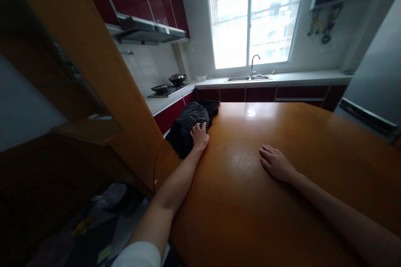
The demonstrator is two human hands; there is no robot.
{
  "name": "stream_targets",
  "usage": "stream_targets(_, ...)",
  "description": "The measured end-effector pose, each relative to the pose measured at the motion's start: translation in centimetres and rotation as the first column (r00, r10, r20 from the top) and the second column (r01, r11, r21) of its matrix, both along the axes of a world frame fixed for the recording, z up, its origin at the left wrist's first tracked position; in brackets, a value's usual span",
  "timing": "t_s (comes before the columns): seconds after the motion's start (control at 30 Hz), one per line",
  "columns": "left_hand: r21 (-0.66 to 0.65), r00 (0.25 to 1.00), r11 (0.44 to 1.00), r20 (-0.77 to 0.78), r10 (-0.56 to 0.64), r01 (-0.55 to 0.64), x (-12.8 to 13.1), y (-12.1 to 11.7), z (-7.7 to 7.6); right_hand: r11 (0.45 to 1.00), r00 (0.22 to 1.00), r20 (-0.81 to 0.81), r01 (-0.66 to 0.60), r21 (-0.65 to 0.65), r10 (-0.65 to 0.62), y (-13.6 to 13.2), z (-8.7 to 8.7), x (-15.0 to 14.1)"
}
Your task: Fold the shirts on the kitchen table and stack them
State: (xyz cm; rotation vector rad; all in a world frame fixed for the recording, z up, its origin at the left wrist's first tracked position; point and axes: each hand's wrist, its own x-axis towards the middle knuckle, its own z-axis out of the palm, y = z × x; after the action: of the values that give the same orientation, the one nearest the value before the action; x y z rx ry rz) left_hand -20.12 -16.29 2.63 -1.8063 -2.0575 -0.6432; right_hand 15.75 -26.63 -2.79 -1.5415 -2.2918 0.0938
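Observation:
Dark clothes, black with a patch of thin pale stripes, lie heaped at the left edge of the wooden table. My left hand rests on the near right side of this heap, fingers spread over the cloth. Whether the fingertips pinch any fabric is not visible, but they look stretched out. Farther right, my right hand lies flat on the tabletop, palm down, with nothing in it.
A wooden cabinet panel rises at the left, close to the clothes. Behind the table, a counter holds a stove with pans and a sink. A fridge stands at the right. Bags lie on the floor, lower left.

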Motion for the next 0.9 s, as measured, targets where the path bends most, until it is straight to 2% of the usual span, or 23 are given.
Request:
stream_targets(0.3,-0.003,0.988,0.993,0.104,-0.113,0.114,-1.1,0.8,0.3,1.000,1.000,0.023,0.002,-0.021,-0.001,-0.2,0.8,-0.3)
stream_targets(0.53,0.091,0.947,0.955,0.128,-0.294,0.284,0.2,0.9,1.0,0.999,1.000,0.026,0.016,-0.051,-0.015,-0.4,1.5,-0.7)
stream_targets(0.63,0.102,0.905,0.913,0.131,-0.405,0.394,2.0,0.4,1.0,0.999,1.000,0.017,0.014,-0.052,-0.014,-0.5,1.6,-0.8)
stream_targets(0.9,0.102,0.721,0.740,0.173,-0.671,0.665,8.6,-3.0,-0.1,0.997,1.000,0.018,0.018,-0.069,-0.017,-0.9,2.5,-0.9)
